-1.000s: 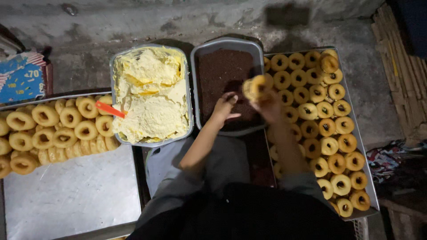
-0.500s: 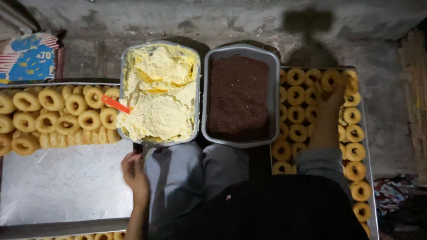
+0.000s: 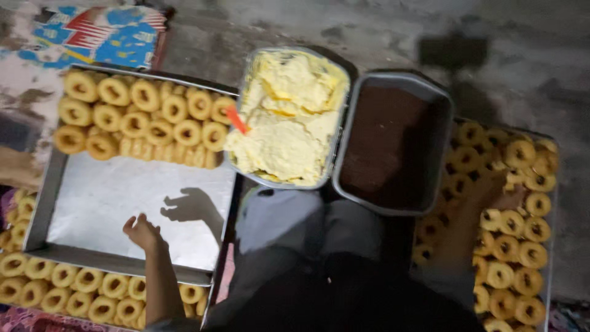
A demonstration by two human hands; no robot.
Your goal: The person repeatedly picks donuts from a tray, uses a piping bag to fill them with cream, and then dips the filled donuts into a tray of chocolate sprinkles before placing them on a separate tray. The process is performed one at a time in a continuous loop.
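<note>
My left hand (image 3: 142,232) hovers open above the bare metal of a large tray (image 3: 117,197), holding nothing; its shadow falls on the tray. Rows of ring-shaped doughnuts (image 3: 141,120) fill that tray's far end. My right hand (image 3: 491,195) reaches down onto the doughnuts in the right tray (image 3: 549,246); it is dark and blurred, so its grip is unclear. Between the trays stand a tub of yellow cream (image 3: 289,117) with an orange spatula (image 3: 236,120) in it and a tub of dark brown sprinkles (image 3: 393,141).
Another tray of doughnuts (image 3: 80,289) lies nearer, under the left tray's front edge. A colourful printed box (image 3: 110,34) sits at the back left on the rough concrete floor (image 3: 504,55). My knees in grey cloth (image 3: 307,227) are between the trays.
The view has swung left. My left hand has moved from my knee out over the left tray's bare metal. My right hand stays on the right tray's doughnuts.
</note>
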